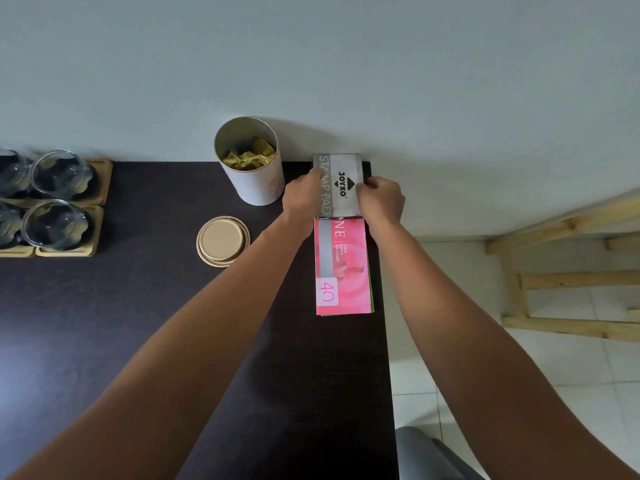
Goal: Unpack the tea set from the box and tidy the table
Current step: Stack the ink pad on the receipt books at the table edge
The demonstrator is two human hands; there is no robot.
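Gripping a grey stamp pad box [341, 185] by its sides, left hand [302, 197], right hand [381, 199], dark table [138, 306].

Four glass cups [55, 174] upright on wooden coasters [100, 181], tabletop's far left. White canister [254, 181] open, gold packets inside. Tan lid [222, 241] lies flat just beside it.
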